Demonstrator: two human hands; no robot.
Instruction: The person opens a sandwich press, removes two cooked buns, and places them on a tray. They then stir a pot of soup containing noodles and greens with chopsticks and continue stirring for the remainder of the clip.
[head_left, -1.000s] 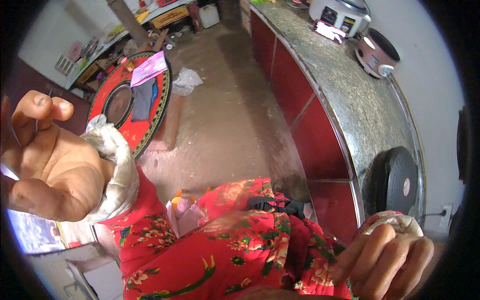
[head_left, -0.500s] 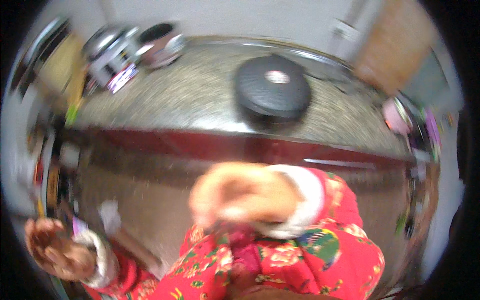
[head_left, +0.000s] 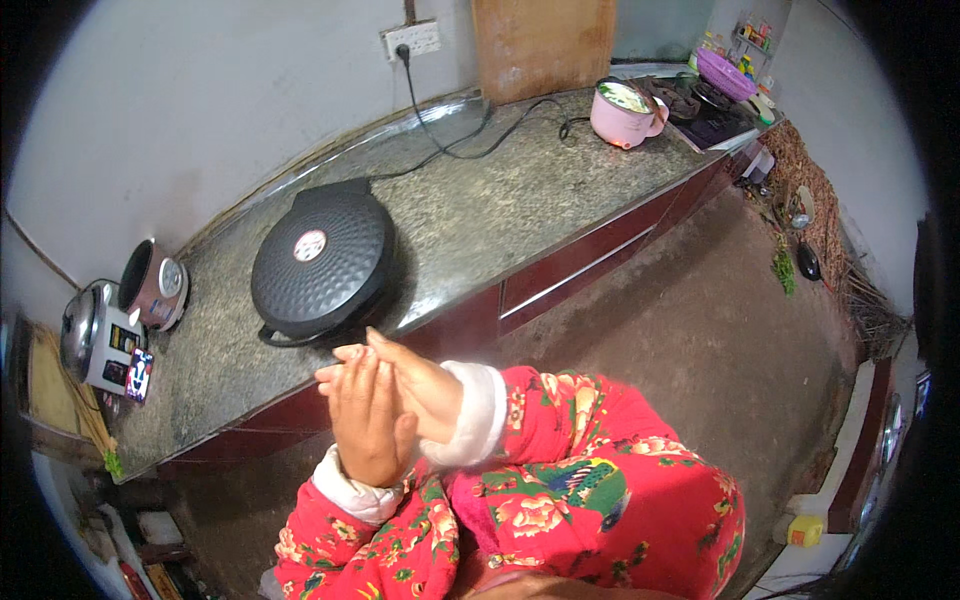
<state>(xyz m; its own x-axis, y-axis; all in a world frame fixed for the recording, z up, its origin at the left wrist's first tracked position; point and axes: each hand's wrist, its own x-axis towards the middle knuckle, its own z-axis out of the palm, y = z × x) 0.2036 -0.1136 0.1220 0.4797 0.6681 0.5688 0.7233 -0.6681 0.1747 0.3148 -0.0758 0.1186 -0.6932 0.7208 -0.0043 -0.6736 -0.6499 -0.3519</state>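
- At the far left, a phone [head_left: 139,375] is seen upright against the white multi-cooker [head_left: 88,340]; it could be slid flat or knocked off if the counter [head_left: 470,235] were jolted, its lean being its only apparent support.
- Beside them, a lidless rice cooker [head_left: 152,290] is left with its dark interior exposed, so stray crumbs or splashes could be caught in it.
- The round black electric griddle [head_left: 322,255] is set on the counter left of its middle, lid down, its front handle [head_left: 285,341] turned toward the near edge. The handle could be snagged by a sleeve; fingers could be burned if the plates are hot, which cannot be told.
- The left hand [head_left: 368,420] and the right hand [head_left: 432,395] are pressed together palm to palm, fingers straightened, just in front of the griddle; nothing is seen held. Anything clinging to the palms could be shed onto the counter by rubbing.
- Right of the griddle, loose black cords [head_left: 470,157] are crossed below the wall socket [head_left: 412,40]; if one were pulled, an appliance could be dragged.
- Farther right, the pink electric pot [head_left: 622,118] is left uncovered, a light glowing at its base; its contents could be spilled by a tug, or boiled over if heated unattended.
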